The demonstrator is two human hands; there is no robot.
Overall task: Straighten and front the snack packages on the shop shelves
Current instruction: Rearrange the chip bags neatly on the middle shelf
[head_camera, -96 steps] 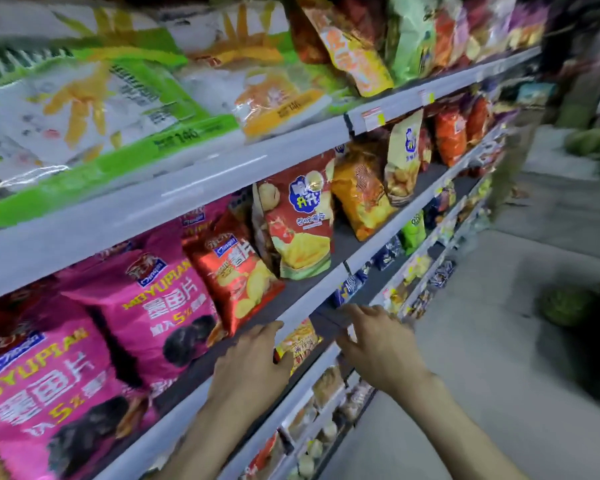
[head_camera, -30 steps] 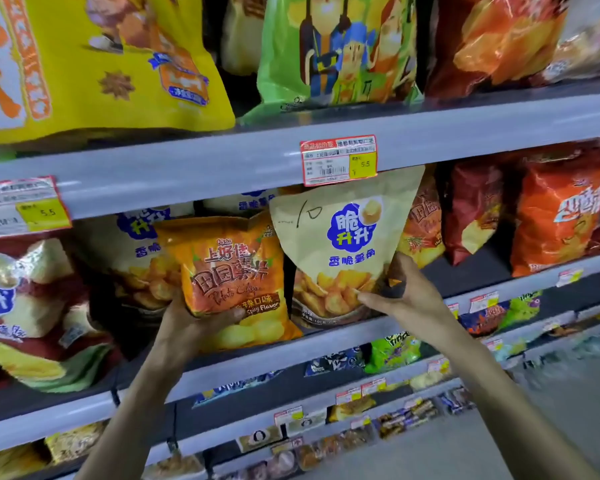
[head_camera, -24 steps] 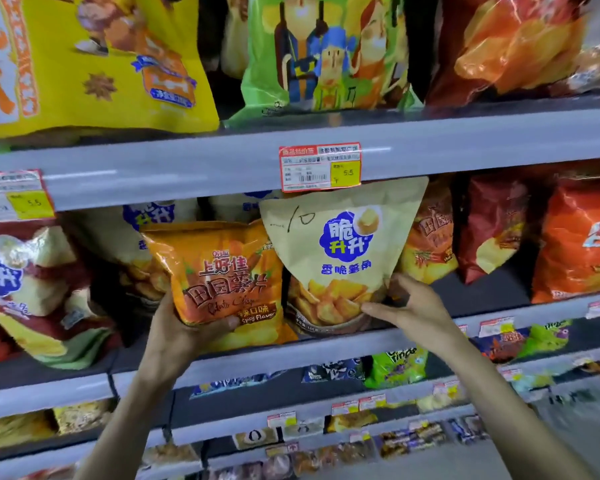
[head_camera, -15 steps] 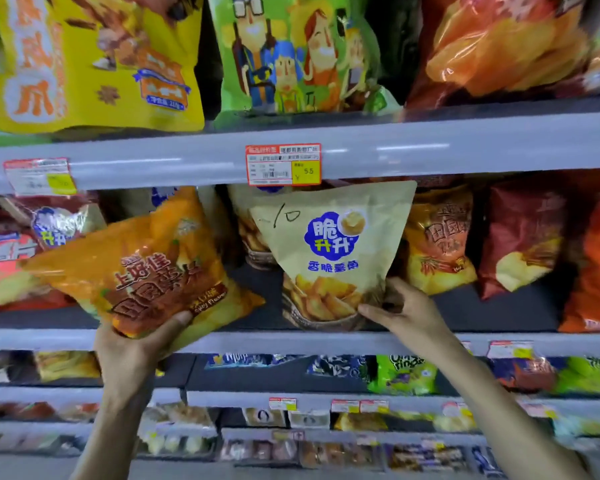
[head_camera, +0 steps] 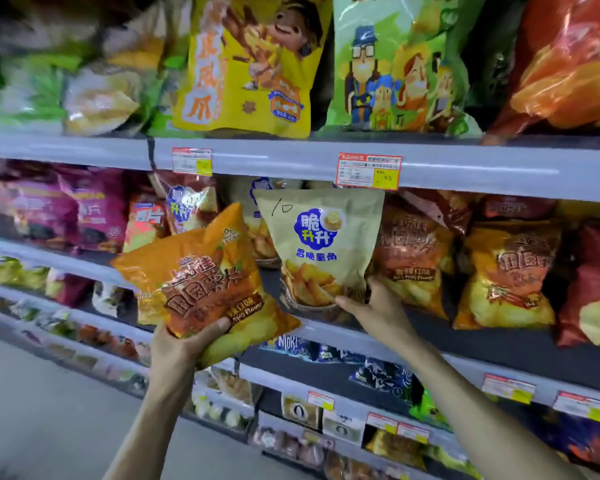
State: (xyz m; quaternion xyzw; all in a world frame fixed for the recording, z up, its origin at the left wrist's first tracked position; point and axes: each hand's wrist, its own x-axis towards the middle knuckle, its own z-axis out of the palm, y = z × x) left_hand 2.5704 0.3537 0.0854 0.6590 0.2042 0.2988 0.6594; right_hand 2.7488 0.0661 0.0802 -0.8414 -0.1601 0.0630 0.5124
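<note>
Shop aisle, stacked snack shelves. The middle shelf (head_camera: 499, 344) looks about half fronted, and the bags at its left end lean and overlap. Left hand (head_camera: 184, 344) grips the orange chip bag (head_camera: 201, 282) by its bottom, tilted, out past the front edge, not yet placed. Right hand (head_camera: 378, 306) pinches the bottom corner of the beige bag (head_camera: 321, 244), upright mid-shelf. Matching orange bags (head_camera: 413, 258) stand just right, the likely slot.
</note>
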